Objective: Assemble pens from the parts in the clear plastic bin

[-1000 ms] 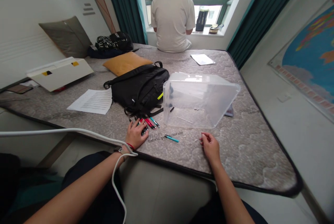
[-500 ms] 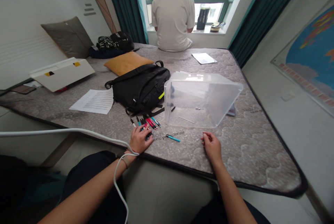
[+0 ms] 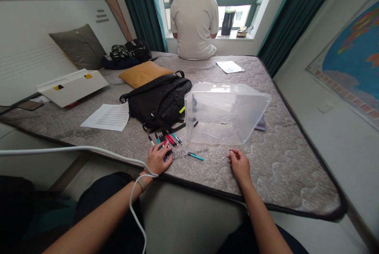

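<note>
1. By the white cable [image 3: 89, 150], the wrist of the left hand [image 3: 159, 158] is crossed. Its fingers are spread and bent over some pens; whether any pen is gripped cannot be told.
2. The right hand [image 3: 239, 163] is held above or on the mattress [image 3: 284, 167], with fingers loosely curled. Nothing is seen in it, but its inside is hidden.
3. Between both hands, a single turquoise pen [image 3: 196, 156] is found, touched by neither. Its long axis is slanted, far end to the left, near end to the right. The left hand is placed nearer to it.
4. Beyond the left fingertips, the loose pens [image 3: 171, 139] are fanned, most slanted likewise.
5. Farther, a transparent box [image 3: 231, 104] is laid on its side, mouth turned toward the hands.
6. Left of it, a black backpack [image 3: 160, 98] is seen.
</note>
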